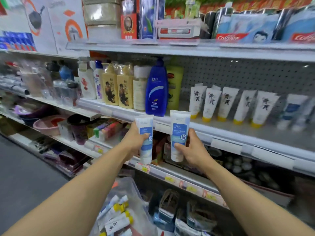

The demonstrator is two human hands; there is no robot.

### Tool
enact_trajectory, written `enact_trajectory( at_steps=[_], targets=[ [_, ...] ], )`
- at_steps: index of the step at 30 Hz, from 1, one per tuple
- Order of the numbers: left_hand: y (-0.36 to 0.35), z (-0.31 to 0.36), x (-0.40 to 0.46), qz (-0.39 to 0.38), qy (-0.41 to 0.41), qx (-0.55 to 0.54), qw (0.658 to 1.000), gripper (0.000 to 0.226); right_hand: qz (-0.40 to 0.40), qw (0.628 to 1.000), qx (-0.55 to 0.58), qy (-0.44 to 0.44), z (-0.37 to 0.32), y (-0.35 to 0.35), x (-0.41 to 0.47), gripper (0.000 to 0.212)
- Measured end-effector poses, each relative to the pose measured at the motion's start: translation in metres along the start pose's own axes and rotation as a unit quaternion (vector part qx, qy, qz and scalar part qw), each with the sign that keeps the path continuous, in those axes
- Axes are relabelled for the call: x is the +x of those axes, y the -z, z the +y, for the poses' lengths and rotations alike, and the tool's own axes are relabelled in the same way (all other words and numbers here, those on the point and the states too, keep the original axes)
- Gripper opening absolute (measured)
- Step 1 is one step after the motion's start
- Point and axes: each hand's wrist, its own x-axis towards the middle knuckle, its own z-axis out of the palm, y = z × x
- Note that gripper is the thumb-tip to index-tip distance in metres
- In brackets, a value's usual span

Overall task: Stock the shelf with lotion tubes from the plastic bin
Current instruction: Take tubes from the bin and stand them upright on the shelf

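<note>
Gripping a white-and-blue lotion tube (145, 138) upright, cap down, left hand (134, 142) raised in front of the shelf (221, 132) edge, fingers wrapped around the tube's lower half. Beside it to the right, a second lotion tube (179, 135) of the same kind, also cap down, pinched between thumb and curled fingers of the right hand (190, 149). Both tubes level with the front rail of the shelf, apart from each other, not yet resting on it.

Behind the left tube on the shelf: cream and yellow bottles (119, 89), then a tall blue pump bottle (156, 92) just above the left hand, with a green bottle (174, 82) next to it. Farther right, a row of white tubes with yellow caps (226, 104) standing cap down against the pegboard back, then some blurred blue-and-white tubes (293, 113) at the far right.

Low in the middle, between the two forearms, a clear plastic bin (129, 189) holding more tubes (117, 213), some with yellow caps, lying in a loose pile. Above everything, an upper shelf with toothpaste boxes (238, 29). Left of the arms, lower shelves carrying blurred household goods.
</note>
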Motion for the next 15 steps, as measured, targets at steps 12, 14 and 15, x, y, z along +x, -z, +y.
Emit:
enact_trajectory(
  at_steps=[12, 14, 15],
  targets=[
    [-0.141, 0.064, 0.024, -0.109, -0.058, 0.004, 0.992, 0.038, 0.117, 0.990, -0.075, -0.034, 0.035, 0.140, -0.016, 0.040],
    [-0.173, 0.076, 0.026, -0.128, -0.070, 0.001, 0.989, 0.039, 0.138, 0.987, -0.076, -0.036, 0.044, 0.168, -0.015, 0.044],
    [-0.189, 0.081, 0.029, -0.134, -0.075, 0.002, 0.988, 0.038, 0.149, 0.985, -0.076, -0.038, 0.050, 0.181, -0.014, 0.045]
  ],
)
